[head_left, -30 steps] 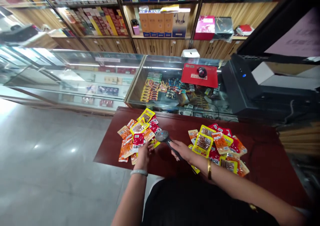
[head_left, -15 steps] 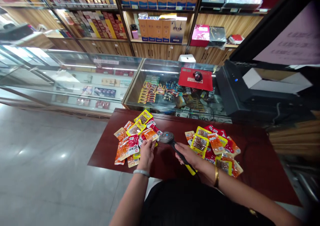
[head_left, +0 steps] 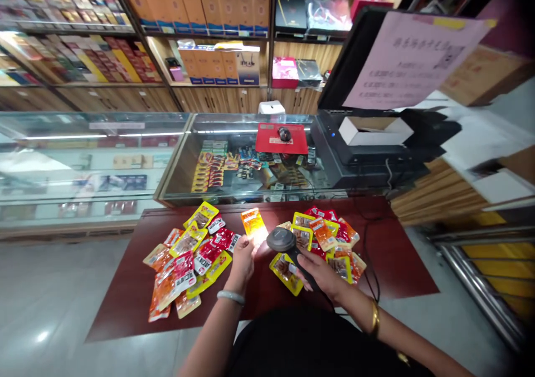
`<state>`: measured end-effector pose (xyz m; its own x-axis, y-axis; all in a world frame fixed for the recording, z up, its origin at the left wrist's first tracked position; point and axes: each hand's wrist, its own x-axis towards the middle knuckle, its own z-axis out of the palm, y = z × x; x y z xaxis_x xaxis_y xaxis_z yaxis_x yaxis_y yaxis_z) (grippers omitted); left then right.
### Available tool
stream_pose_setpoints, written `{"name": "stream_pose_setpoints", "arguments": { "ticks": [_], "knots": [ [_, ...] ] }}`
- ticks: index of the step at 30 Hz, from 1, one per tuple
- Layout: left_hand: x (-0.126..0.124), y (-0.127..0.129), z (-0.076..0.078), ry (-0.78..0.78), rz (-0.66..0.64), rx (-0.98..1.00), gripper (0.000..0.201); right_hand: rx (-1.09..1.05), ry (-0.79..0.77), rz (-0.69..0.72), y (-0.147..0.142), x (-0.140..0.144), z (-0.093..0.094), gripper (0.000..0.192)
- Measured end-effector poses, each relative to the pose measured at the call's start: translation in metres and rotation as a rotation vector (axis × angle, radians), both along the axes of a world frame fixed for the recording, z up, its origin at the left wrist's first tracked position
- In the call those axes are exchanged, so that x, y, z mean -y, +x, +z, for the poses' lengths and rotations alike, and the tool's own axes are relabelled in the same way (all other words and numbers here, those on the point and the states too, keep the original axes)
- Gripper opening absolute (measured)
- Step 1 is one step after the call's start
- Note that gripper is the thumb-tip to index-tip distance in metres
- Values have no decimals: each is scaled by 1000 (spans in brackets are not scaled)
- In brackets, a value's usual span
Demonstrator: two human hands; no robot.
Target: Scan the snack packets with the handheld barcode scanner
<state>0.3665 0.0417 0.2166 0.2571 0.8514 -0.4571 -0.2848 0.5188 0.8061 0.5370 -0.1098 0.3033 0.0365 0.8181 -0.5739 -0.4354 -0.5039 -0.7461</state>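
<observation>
My left hand holds an orange snack packet upright above the dark red table, lit brightly by the scanner's light. My right hand grips a black handheld barcode scanner, its head pointed at that packet from the right. A pile of yellow, red and orange snack packets lies left of my left hand. Another pile of packets lies under and beyond my right hand.
A glass display counter with goods inside runs behind the table. On it sit a red mat with a mouse and a black printer with a pink paper sign above. Shelves of boxes line the back wall. A cable crosses the table's right part.
My left hand has lifted an orange packet off the left pile and raised it in front of the scanner. The camera view has swung right.
</observation>
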Motion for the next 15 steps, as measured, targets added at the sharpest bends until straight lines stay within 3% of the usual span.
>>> {"name": "stream_pose_setpoints", "arguments": {
  "ticks": [5,8,12,15],
  "knots": [
    [3,38,-5,11,-91,-28,45,17,-1,-112,20,17,-10,64],
    [12,65,-15,2,-219,-79,44,56,-20,-161,31,29,-19,66],
    [33,108,-26,-47,-380,-104,33,73,-70,-264,44,47,-31,72],
    [48,137,-32,-1,-469,-131,25,62,-103,-336,53,58,-35,68]
  ]
}}
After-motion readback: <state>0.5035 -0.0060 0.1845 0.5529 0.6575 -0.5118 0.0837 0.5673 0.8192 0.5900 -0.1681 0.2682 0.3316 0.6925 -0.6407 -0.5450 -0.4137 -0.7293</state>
